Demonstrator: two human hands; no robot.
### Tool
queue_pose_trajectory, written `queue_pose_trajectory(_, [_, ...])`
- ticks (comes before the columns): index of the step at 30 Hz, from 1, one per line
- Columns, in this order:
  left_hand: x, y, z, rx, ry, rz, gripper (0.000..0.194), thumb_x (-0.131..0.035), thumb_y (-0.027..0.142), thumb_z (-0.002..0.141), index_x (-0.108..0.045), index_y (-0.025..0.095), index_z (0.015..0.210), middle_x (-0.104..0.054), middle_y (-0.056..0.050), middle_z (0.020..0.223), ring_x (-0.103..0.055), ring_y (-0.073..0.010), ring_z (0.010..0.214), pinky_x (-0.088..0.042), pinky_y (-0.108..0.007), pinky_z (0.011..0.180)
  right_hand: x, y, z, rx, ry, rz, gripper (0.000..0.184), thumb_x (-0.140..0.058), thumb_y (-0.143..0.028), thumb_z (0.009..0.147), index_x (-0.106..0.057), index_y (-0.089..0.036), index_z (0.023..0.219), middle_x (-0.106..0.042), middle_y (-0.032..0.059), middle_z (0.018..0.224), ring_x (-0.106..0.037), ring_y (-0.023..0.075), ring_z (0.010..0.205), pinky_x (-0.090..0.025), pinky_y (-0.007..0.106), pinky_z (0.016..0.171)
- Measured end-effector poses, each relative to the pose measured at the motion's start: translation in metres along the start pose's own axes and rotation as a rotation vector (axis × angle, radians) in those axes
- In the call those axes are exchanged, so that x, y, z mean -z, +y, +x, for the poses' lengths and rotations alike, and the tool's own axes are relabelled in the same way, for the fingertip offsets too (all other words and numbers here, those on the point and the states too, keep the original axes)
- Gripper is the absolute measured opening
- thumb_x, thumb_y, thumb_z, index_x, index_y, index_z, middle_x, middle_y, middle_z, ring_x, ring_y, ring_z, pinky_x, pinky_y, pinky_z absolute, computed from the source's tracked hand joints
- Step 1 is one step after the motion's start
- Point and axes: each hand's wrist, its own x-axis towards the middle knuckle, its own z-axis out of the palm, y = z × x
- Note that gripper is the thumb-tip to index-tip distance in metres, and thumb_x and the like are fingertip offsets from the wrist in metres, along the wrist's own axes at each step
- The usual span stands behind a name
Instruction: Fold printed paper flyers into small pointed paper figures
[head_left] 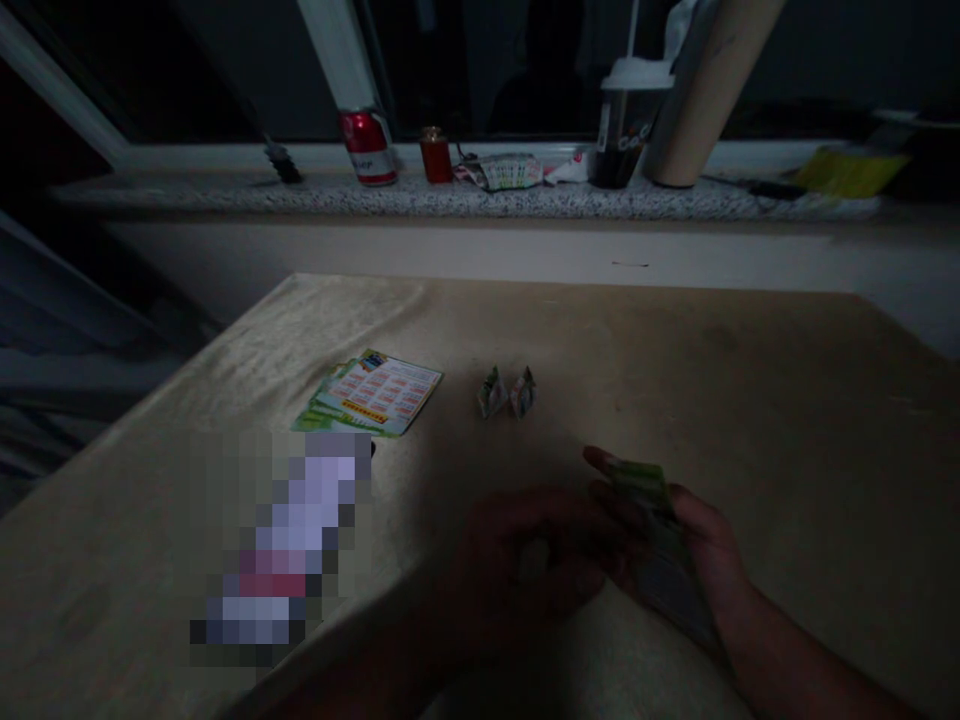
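A green and white strip of folded paper (660, 540) is in my right hand (720, 540), with the thumb along its right side and fingers showing behind its left edge. My left hand (517, 550) is closed in from the left. Its fingertips meet the paper's left edge, though deep shadow blurs the exact contact. Beyond my hands stand two small folded paper pieces (493, 393), side by side and slightly apart. To their left lies a small stack of printed leaflets (386, 390), green with a calendar-like grid on top.
A pixelated long object (300, 540) lies on the table (750, 370) left of my hands. Along the granite windowsill (300, 203) stand a red can (367, 148), a small red-orange container (436, 155), crumpled wrappers (510, 172), a lidded cup (622, 130) and a cardboard tube (712, 90).
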Motion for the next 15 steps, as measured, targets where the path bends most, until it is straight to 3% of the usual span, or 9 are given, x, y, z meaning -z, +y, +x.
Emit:
queue_pose_trajectory(3, [0.001, -0.001, 0.001, -0.007, -0.016, -0.012, 0.023, -0.070, 0.022, 0.090, -0.075, 0.019, 0.112, -0.078, -0.013, 0.105, -0.072, -0.0227, 0.090, -0.053, -0.033, 0.076, 0.004, 0.000, -0.001, 0.010, -0.063, 0.043, 0.044, -0.069, -0.029, 0.075, -0.070, -0.014, 0.117, -0.057, -0.0048, 0.067, -0.044, 0.0076, 0.047, -0.050, 0.025, 0.054])
queue_pose_trajectory(8, [0.002, -0.003, 0.001, -0.013, -0.016, -0.010, 0.020, -0.070, 0.021, 0.090, -0.076, 0.019, 0.110, -0.078, -0.011, 0.104, -0.072, -0.0207, 0.088, -0.052, -0.030, 0.074, 0.003, -0.002, -0.002, -0.016, -0.051, 0.021, 0.043, -0.071, -0.030, 0.072, -0.070, -0.017, 0.113, -0.051, -0.0074, 0.064, -0.034, 0.0059, 0.044, -0.050, 0.024, 0.054])
queue_pose_trajectory(11, [0.001, -0.001, 0.001, 0.039, 0.027, 0.010, 0.018, -0.072, 0.026, 0.089, -0.077, 0.016, 0.104, -0.078, -0.011, 0.096, -0.071, -0.0211, 0.085, -0.052, -0.030, 0.073, -0.001, -0.002, -0.002, -0.008, -0.013, -0.011, 0.045, -0.072, -0.031, 0.069, -0.071, -0.019, 0.112, -0.052, -0.0066, 0.064, -0.039, 0.0071, 0.045, -0.049, 0.024, 0.053])
queue_pose_trajectory(15, [0.000, -0.001, 0.002, 0.152, 0.175, 0.073, 0.020, -0.072, 0.034, 0.088, -0.078, 0.015, 0.094, -0.078, -0.009, 0.083, -0.068, -0.0174, 0.071, -0.051, -0.027, 0.063, -0.009, -0.002, -0.003, 0.110, 0.182, -0.186, 0.037, -0.077, -0.026, 0.069, -0.073, -0.022, 0.106, -0.063, -0.0038, 0.067, -0.059, 0.0111, 0.056, -0.050, 0.023, 0.056])
